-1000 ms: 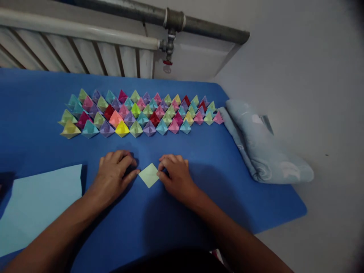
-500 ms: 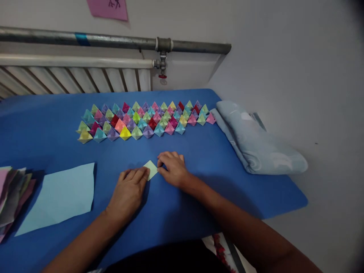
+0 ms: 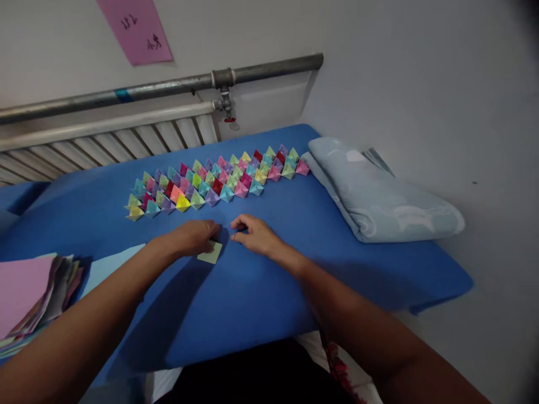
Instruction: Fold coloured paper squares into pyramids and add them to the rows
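Note:
My left hand [image 3: 196, 237] is closed on a small pale-green folded paper square [image 3: 211, 254], just above the blue tabletop. The square pokes out below the fingers, and its upper corner is hidden by them. A little to the right, my right hand [image 3: 256, 234] holds nothing; its fingers are curved, with a gap between thumb and forefinger. Beyond both hands, several rows of folded paper pieces [image 3: 211, 197] in many colours stand close together on the table.
At the left lies a stack of coloured paper [image 3: 25, 286], with a light-blue sheet [image 3: 110, 265] beside it, partly behind my left forearm. A folded grey-blue blanket [image 3: 379, 196] rests on the right. A radiator [image 3: 147, 137] and metal pipe [image 3: 181, 87] run along the wall behind.
The paper square has been turned and shifted left with my left hand, whose wrist has swung up. My right hand has come away from it. The view has tilted and moved left.

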The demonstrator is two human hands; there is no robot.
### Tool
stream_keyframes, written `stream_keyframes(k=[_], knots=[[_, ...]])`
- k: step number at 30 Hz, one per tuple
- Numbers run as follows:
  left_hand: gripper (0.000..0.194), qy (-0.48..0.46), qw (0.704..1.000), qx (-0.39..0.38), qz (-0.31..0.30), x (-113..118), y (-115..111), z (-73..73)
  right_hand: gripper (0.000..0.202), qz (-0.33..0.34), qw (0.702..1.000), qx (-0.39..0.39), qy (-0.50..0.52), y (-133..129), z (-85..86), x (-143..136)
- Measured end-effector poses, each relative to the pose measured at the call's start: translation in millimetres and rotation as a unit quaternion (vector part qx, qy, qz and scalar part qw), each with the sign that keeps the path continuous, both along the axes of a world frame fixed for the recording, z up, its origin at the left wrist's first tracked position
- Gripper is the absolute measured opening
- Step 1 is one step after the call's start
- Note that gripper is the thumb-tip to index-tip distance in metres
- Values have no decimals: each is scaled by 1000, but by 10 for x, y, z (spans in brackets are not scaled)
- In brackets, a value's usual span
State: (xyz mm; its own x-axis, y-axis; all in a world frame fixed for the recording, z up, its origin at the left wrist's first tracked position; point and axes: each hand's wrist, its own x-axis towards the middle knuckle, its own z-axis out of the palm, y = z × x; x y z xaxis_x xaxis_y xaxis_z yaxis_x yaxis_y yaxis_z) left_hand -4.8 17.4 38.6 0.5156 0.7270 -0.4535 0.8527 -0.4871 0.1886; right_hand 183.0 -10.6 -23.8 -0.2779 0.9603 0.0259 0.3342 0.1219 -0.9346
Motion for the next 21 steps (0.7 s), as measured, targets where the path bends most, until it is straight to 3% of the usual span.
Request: stream_keyframes(k=[5,7,8,10,12,14,16,18,21], knots=[[11,-25,994,-59,88,-202,22,7,12,-6,1000,7,2,-43,62,2],[19,-133,976,-67,160,-280,-42,26,8,-5,999,-7,31,-91,98,-16],[24,-229,946,-71,219,-301,-91,28,10,-3,998,-22,58,-117,110,-37],[36,-428,834,-76,340,-295,-212,2,20,1,991,-59,124,-163,112,-105],[43,-534,728,-87,422,-223,-344,-69,28,-1,981,-76,180,-191,86,-192],[46,-594,653,-108,458,-112,-460,-165,26,-2,976,-72,207,-199,42,-272],[46,-617,624,-116,465,-11,-543,-258,19,-3,978,-65,200,-196,4,-318],[43,-623,616,-123,466,36,-587,-322,14,-5,983,-66,171,-193,-14,-324],[35,-612,646,-123,439,-28,-578,-345,11,0,990,-65,127,-200,-3,-288]])
